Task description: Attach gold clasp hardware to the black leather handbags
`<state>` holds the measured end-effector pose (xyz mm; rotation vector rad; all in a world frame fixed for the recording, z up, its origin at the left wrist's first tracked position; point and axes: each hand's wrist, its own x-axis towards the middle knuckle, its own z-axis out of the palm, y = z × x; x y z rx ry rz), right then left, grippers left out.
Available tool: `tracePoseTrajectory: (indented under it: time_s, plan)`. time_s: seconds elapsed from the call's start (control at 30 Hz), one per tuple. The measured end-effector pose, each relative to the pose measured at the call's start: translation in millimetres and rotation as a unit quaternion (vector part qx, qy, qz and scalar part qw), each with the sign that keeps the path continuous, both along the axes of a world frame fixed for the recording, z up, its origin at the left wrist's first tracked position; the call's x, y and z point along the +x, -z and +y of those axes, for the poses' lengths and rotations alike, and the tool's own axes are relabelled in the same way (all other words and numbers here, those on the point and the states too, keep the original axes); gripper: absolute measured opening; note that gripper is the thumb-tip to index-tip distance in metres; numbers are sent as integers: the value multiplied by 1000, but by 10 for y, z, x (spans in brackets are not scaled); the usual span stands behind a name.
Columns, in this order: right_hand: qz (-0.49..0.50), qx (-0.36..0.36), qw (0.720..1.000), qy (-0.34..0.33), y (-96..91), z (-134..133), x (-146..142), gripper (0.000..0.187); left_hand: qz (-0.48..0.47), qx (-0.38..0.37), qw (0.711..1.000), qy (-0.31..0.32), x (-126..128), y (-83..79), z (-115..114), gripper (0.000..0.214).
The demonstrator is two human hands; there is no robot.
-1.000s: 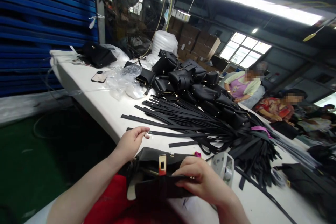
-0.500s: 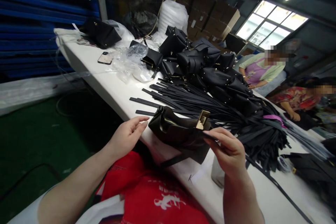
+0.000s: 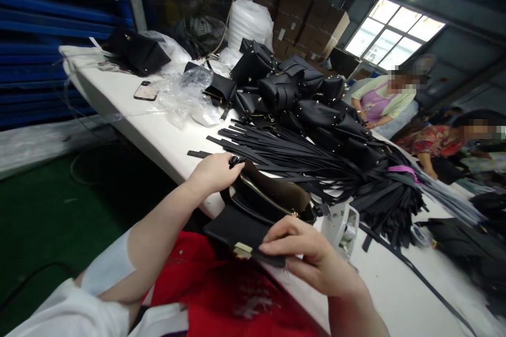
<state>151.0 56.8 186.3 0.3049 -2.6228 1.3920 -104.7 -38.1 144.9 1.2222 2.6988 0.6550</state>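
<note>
A black handbag [image 3: 241, 224] lies at the near edge of the white table, its flap folded down toward me. Its brown inside and a gold zipper show, and a gold clasp [image 3: 242, 250] sits on the flap's edge. My left hand [image 3: 213, 175] is closed on the bag's far left side, by the strap end. With thumb and fingers, my right hand [image 3: 306, 255] pinches the flap's edge just right of the clasp. A white device [image 3: 343, 226], its kind unclear, stands right behind that hand.
Black straps [image 3: 276, 150] lie spread beyond the bag, bundled with a pink tie [image 3: 402, 171]. Behind them rises a pile of black bags [image 3: 298, 89]. Clear plastic wrap [image 3: 190, 97] and a phone [image 3: 146, 90] are at left. Two people [image 3: 377, 102] work across the table.
The bag's flap has swung open toward me, showing the inside. My left hand, earlier apart from the bag, now grips its side. My right hand has moved left and down with the flap.
</note>
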Motion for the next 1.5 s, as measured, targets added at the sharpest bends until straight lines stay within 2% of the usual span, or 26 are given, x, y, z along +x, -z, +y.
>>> tracePoseTrajectory:
  time_s: [0.07, 0.1, 0.13, 0.17, 0.2, 0.27, 0.3, 0.33, 0.47, 0.67, 0.73, 0.8, 0.93, 1.03, 1.2, 1.27, 1.37, 1.43, 1.5]
  plan:
    - [-75, -77, 987, -116, 36, -56, -88, 44, -3, -5, 1000, 8, -12, 9, -1, 41]
    - [-99, -100, 982, -126, 70, -79, -147, 53, -8, -3, 1000, 15, 3, 11, -14, 41]
    - [-113, -103, 984, -89, 115, -98, -216, 56, -16, 3, 999, 28, 32, 11, -33, 41]
    - [-117, -84, 990, -12, 171, -109, -296, 53, -27, 13, 998, 46, 74, 10, -54, 40]
    - [-113, -49, 988, 91, 232, -109, -383, 43, -40, 24, 997, 69, 128, 7, -78, 39]
    - [-93, 25, 959, 268, 359, -72, -564, 19, -62, 37, 992, 107, 255, -1, -128, 38]
    - [-85, 42, 946, 310, 416, -35, -645, 15, -72, 39, 989, 120, 321, -5, -152, 38]
    - [-80, 41, 942, 323, 465, 9, -712, 16, -79, 39, 988, 127, 380, -8, -175, 38]
    - [-73, -41, 963, 256, 586, 169, -808, 12, -108, 53, 982, 143, 500, -2, -232, 36]
    - [-58, -129, 951, 276, 661, 190, -745, 19, -193, 124, 962, 147, 430, 42, -186, 38]
    - [-51, -162, 951, 258, 683, 190, -741, 22, -188, 141, 962, 138, 419, 48, -155, 38]
    - [-45, -166, 957, 232, 699, 202, -747, 21, -176, 144, 965, 134, 438, 44, -133, 37]
    - [-31, -69, 980, 183, 688, 249, -757, 16, -154, 135, 969, 135, 504, 19, -130, 40]
    - [-14, 1, 989, 150, 646, 288, -729, 22, -137, 118, 974, 139, 482, 11, -156, 44]
    - [-29, 87, 974, 207, 574, 330, -657, 35, -123, 75, 982, 120, 370, 48, -176, 25]
    - [-64, 170, 954, 236, 541, 309, -657, 36, -95, 48, 988, 109, 380, 80, -153, 19]
    - [-140, 330, 896, 263, 474, 217, -701, 34, -48, 19, 995, 90, 466, 132, -89, 14]
    - [-195, 413, 853, 254, 428, 127, -756, 33, -30, 10, 996, 80, 553, 157, -42, 12]
    - [-242, 454, 825, 232, 401, 40, -830, 30, -21, 4, 997, 81, 649, 169, -9, 12]
